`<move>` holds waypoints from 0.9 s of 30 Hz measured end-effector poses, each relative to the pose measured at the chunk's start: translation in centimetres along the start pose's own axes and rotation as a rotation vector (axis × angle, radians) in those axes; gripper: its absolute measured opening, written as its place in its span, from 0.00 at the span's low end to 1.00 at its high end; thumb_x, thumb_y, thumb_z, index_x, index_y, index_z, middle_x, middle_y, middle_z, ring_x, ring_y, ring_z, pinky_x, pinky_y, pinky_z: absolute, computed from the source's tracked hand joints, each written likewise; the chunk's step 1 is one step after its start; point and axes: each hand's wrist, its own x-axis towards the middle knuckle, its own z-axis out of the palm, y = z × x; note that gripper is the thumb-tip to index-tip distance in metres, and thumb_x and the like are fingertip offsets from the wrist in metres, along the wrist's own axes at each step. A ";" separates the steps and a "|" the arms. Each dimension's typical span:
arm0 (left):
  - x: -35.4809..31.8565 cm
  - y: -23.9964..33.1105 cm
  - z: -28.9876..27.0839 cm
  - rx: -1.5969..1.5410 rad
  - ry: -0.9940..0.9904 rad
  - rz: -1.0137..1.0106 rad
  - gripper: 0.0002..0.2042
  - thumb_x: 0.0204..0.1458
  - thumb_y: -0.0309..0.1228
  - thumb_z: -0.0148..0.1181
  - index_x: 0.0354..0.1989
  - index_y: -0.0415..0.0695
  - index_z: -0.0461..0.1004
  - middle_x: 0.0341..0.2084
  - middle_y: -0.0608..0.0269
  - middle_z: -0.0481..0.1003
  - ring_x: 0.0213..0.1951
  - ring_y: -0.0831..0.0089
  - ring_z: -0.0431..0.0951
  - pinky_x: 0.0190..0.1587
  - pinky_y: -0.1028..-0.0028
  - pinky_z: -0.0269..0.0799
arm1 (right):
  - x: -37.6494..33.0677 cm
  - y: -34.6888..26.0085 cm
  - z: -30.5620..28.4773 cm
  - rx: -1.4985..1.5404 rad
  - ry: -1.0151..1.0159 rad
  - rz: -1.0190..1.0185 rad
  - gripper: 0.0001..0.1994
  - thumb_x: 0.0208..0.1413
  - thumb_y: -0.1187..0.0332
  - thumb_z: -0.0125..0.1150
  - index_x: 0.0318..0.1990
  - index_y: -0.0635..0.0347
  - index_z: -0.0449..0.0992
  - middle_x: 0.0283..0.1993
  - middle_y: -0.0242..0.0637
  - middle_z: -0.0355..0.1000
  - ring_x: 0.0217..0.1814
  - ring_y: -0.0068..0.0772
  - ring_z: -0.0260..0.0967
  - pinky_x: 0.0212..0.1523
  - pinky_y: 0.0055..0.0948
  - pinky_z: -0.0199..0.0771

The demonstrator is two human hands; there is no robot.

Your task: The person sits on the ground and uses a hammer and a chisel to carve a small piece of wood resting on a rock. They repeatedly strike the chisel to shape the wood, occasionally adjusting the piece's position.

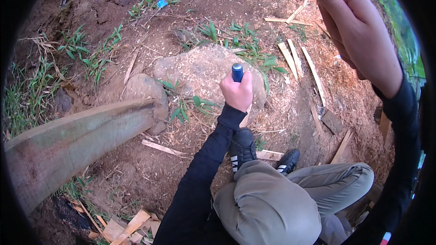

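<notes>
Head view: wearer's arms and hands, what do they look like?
Left hand: no glove; long black sleeve ending in a snug black cuff at the wrist. Right hand: also ungloved, black right sleeve to the wrist.

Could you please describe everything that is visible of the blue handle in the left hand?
The visible part of the blue handle is a short, dark-blue, rounded piece with a pale, roundish end that looks like metal. The blue part may be plastic, but I cannot be sure. It sticks up out of the person's left grip, which is closed around it. It points roughly upward, and the large stone appears behind it. Its lower portion is hidden by the fist.
</notes>
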 end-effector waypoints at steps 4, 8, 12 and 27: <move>-0.2 0.7 0.5 -0.050 -0.002 -0.012 0.11 0.48 0.28 0.58 0.17 0.37 0.66 0.10 0.63 0.65 0.16 0.76 0.64 0.22 0.69 0.61 | -3.8 4.6 2.9 -1.350 -0.377 -0.735 0.14 0.63 0.71 0.48 0.53 0.66 0.70 0.35 0.47 0.73 0.29 0.40 0.69 0.29 0.37 0.69; -0.9 0.5 0.1 -0.082 -0.019 -0.032 0.12 0.48 0.28 0.58 0.17 0.38 0.66 0.11 0.67 0.65 0.17 0.81 0.63 0.22 0.71 0.61 | -3.5 4.3 3.4 -0.609 -0.469 0.033 0.17 0.65 0.61 0.50 0.35 0.70 0.73 0.18 0.46 0.65 0.20 0.50 0.67 0.29 0.44 0.68; -0.1 -0.2 -0.4 -0.066 -0.061 -0.043 0.12 0.49 0.28 0.59 0.17 0.39 0.67 0.12 0.71 0.66 0.17 0.82 0.64 0.21 0.73 0.59 | -4.1 4.5 2.1 -0.537 -0.234 -0.063 0.12 0.60 0.64 0.54 0.36 0.67 0.69 0.22 0.49 0.65 0.25 0.50 0.67 0.28 0.42 0.66; 2.4 -0.6 -1.8 -0.595 -0.755 -0.479 0.09 0.52 0.21 0.54 0.22 0.44 0.62 0.10 0.74 0.55 0.09 0.83 0.53 0.13 0.78 0.46 | -13.3 15.7 4.9 -0.059 -0.206 0.334 0.11 0.64 0.64 0.51 0.38 0.62 0.72 0.18 0.35 0.63 0.18 0.27 0.60 0.21 0.32 0.60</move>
